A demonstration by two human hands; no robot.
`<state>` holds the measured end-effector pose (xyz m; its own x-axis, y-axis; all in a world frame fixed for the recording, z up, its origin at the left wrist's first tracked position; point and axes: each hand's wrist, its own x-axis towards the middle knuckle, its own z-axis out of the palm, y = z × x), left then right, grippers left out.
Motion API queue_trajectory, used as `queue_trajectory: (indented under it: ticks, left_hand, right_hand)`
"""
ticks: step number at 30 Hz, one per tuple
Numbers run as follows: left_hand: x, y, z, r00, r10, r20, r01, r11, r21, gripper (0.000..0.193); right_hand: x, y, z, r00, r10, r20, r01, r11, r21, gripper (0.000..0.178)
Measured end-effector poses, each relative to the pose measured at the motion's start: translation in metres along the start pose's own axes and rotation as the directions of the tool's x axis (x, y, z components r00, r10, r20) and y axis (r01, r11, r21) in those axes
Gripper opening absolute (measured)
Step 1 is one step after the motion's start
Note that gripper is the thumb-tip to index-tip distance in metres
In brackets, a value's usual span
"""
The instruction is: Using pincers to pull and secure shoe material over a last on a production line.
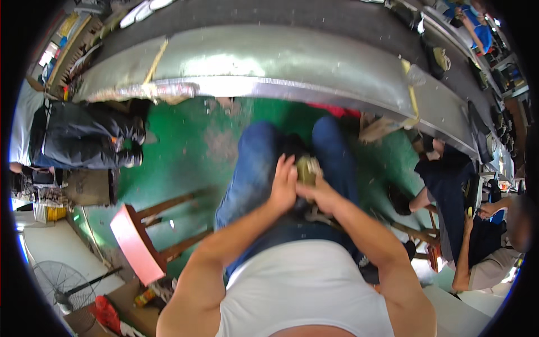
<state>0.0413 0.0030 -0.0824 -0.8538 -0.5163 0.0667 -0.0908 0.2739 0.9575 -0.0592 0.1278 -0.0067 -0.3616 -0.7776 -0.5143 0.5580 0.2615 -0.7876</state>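
Between my knees, above my lap, is a small olive-green shoe (306, 170) with a paler patch on its right side. My right hand (321, 194) closes round its near end and partly hides it. Beside the shoe on the left, my left hand (284, 182) has its fingers stretched forward and slightly apart. Its palm side is close to my right hand's fingers; whether it touches the shoe, I cannot tell. Dark material under both hands is too shadowed to make out.
A long metal-edged bench (281, 56) with a dark belt (292, 12) runs across the far side. Footwear (441, 59) lies on it at right. A pink-topped wooden stool (137, 244) and a fan (64, 286) stand left. Co-workers sit at right (477, 241) and left (84, 135).
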Motion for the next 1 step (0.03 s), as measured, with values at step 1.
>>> queue_trajectory:
  ticks: [1]
  left_hand:
    - [0.026,0.0085,-0.0041,0.999,0.052,-0.01,-0.052,0.999,0.001,0.047]
  right_hand:
    - [0.0101,-0.02,-0.0025,0.999,-0.049,0.001,0.049,0.999,-0.022,0.119]
